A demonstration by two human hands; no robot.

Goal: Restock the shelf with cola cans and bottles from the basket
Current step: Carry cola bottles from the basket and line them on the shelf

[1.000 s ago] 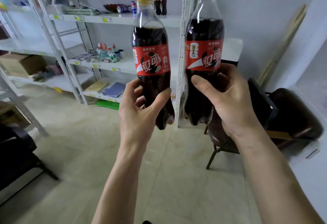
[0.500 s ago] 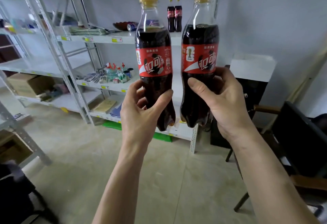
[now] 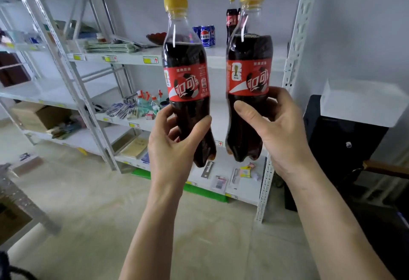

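Two cola bottles are held upright and side by side, apart from each other, in front of the white metal shelf [image 3: 221,57]. Each is of clear plastic with a yellow cap, dark cola filling it to the shoulder, and a red label printed with white characters over a black football. The left bottle [image 3: 187,80] is gripped by the left hand [image 3: 171,147] around its lower waist, thumb across the front. The right bottle [image 3: 247,76], whose label also bears a trophy mark, is clasped low by the right hand [image 3: 278,133], fingers wrapped behind. On the shelf board behind them, blue Pepsi cans [image 3: 207,35] and a smaller cola bottle [image 3: 230,23] are seen standing. Small packets are spread on the boards below.
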